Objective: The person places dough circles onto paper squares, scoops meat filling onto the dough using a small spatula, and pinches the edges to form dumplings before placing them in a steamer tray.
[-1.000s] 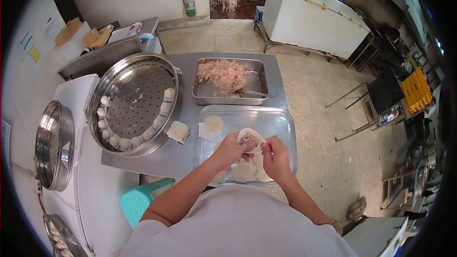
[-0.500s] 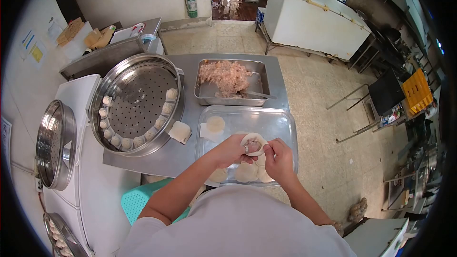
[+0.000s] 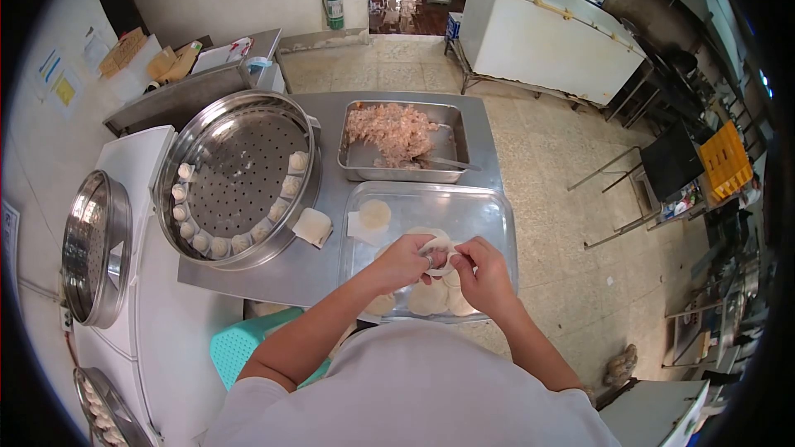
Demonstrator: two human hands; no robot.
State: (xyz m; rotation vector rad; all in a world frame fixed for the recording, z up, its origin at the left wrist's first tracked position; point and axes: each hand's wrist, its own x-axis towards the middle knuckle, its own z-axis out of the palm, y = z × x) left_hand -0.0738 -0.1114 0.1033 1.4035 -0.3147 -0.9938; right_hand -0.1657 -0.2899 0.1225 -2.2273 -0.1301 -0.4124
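Cupped in my left hand is a round dough wrapper with pinkish meat filling in its middle. My right hand pinches the wrapper's right edge between thumb and fingers. Both hands are above a metal tray, where several flat wrappers lie below them. Another wrapper rests on white paper toward the tray's upper left. Behind the tray stands a deep pan of minced filling, a metal utensil leaning in it.
Left on the table, a large perforated steamer holds several shaped buns along its rim. Beside it sits a stack of paper squares. More steamer trays are at far left. A green stool is under the table's edge.
The wrapper's right edge has been drawn up and folded inward, so its opening looks narrower. My right hand has shifted slightly left and up.
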